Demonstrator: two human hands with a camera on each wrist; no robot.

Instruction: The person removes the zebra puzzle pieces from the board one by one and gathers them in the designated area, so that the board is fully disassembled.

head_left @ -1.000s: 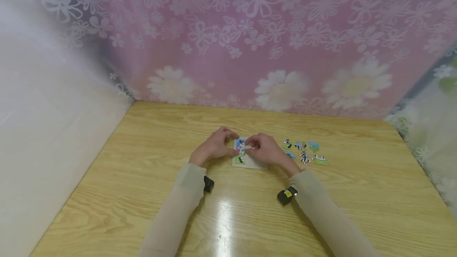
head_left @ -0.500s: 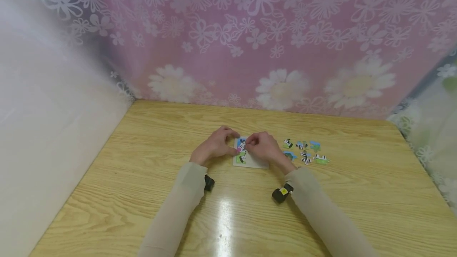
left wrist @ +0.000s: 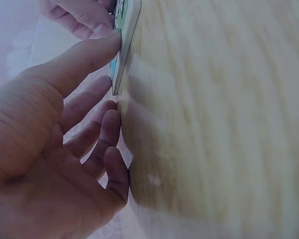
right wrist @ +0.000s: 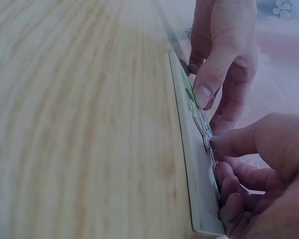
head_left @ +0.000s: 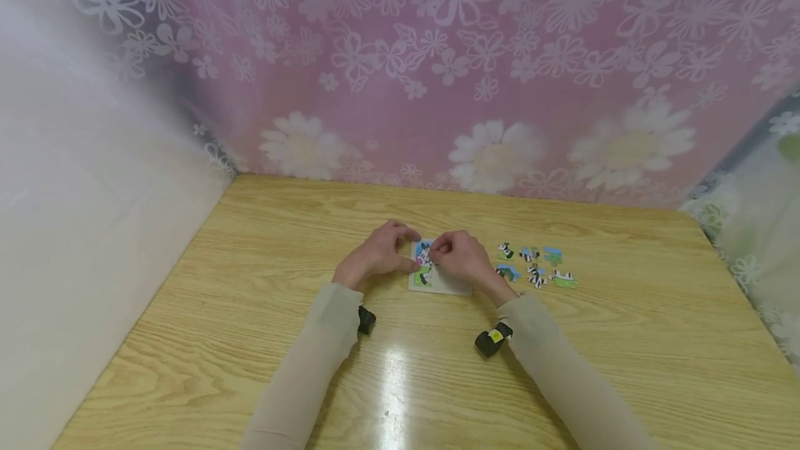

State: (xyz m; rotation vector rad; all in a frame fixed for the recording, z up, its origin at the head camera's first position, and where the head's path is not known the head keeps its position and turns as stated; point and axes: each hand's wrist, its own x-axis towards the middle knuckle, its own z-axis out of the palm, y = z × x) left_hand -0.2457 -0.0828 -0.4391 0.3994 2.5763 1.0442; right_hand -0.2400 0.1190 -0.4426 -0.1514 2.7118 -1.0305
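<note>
A small pale puzzle board (head_left: 448,286) lies on the table, with joined picture pieces (head_left: 423,276) along its left side showing black-and-white, blue, green and pink. My left hand (head_left: 378,253) holds the board's left side, thumb at the edge and forefinger by the far corner. In the left wrist view the thumb (left wrist: 92,57) presses over the rim while the lower fingers rest loosely on the table. My right hand (head_left: 464,255) pinches a puzzle piece (right wrist: 206,134) at the right border of the joined part; its fingers mostly hide it. The lower fingers curl over bare board.
Several loose puzzle pieces (head_left: 535,276) lie in two rows right of the board, close to my right wrist. The wooden table (head_left: 250,339) meets a pink flowered curtain (head_left: 387,110) at the back. A pale sheet (head_left: 94,193) borders the left.
My right hand has shifted slightly, its fingertips drawing together at the joined pieces, and its wrist has moved a little left. The left hand stays on the board's left edge.
</note>
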